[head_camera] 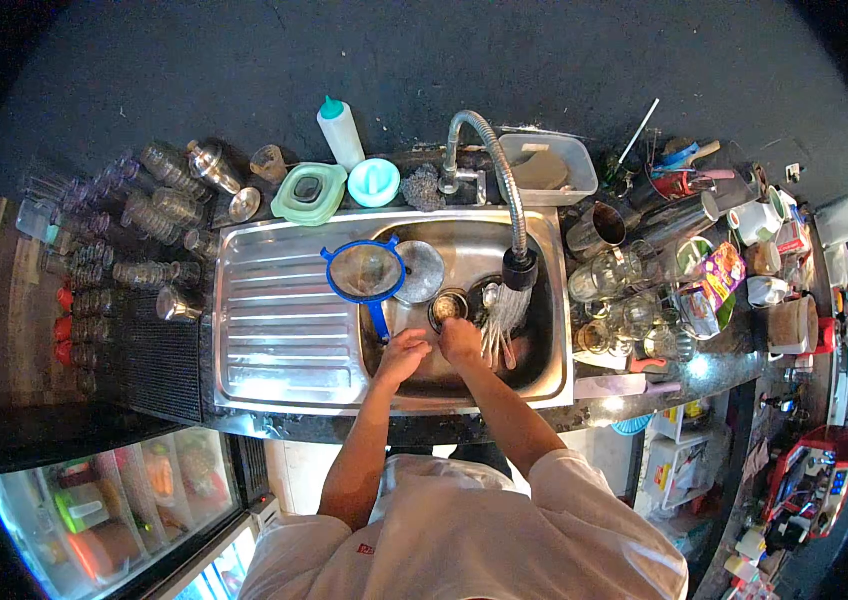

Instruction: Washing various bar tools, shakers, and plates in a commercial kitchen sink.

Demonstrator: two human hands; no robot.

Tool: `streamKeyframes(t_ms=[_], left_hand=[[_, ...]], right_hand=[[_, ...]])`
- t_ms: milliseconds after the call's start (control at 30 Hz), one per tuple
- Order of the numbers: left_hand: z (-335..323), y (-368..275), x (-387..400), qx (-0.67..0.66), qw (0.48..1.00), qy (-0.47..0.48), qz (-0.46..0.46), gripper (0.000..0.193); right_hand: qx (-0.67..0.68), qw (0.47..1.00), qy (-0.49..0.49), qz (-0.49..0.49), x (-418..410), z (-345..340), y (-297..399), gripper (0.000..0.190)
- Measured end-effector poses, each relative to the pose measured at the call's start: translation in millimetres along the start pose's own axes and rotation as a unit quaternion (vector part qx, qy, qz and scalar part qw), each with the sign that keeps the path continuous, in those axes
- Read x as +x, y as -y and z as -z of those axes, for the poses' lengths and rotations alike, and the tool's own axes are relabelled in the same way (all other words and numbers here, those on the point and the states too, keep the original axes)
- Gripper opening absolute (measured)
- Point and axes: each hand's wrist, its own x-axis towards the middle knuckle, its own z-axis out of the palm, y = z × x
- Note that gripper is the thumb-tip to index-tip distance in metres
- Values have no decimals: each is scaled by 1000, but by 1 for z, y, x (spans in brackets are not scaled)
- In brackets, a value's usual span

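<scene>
My right hand [461,341] is at the near rim of a small round metal container [448,307] in the steel sink basin [424,386]; its fingers are bent, and their grip is hard to make out. My left hand [403,356], fingers apart, is just left of it and seems to hold nothing. A blue-rimmed strainer [365,271] lies across the basin's left edge, its handle pointing towards me. Beside it is a round metal disc [421,271]. Water runs from the flexible spring faucet [519,266] onto several pieces of cutlery [497,337] at the basin's right.
Left of the sink is a ribbed drainboard [285,315]. Behind stand a squeeze bottle [341,135], a green-lidded container [309,193], a steel scouring pad [422,187] and a plastic tub [547,169]. Glass jars [596,279] and a knife [611,386] are at right; stacked glasses [168,206] at left.
</scene>
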Motion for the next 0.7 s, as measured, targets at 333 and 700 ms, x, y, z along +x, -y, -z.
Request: streamKeyframes(t_ms=[333, 700], left_hand=[[-56, 10, 79, 160, 969, -166, 84, 37], [-70, 26, 75, -198, 915, -335, 105, 10]], right_hand=[[31, 924, -372, 84, 13, 40, -77, 29], [479, 872, -53, 88, 105, -53, -160, 39]])
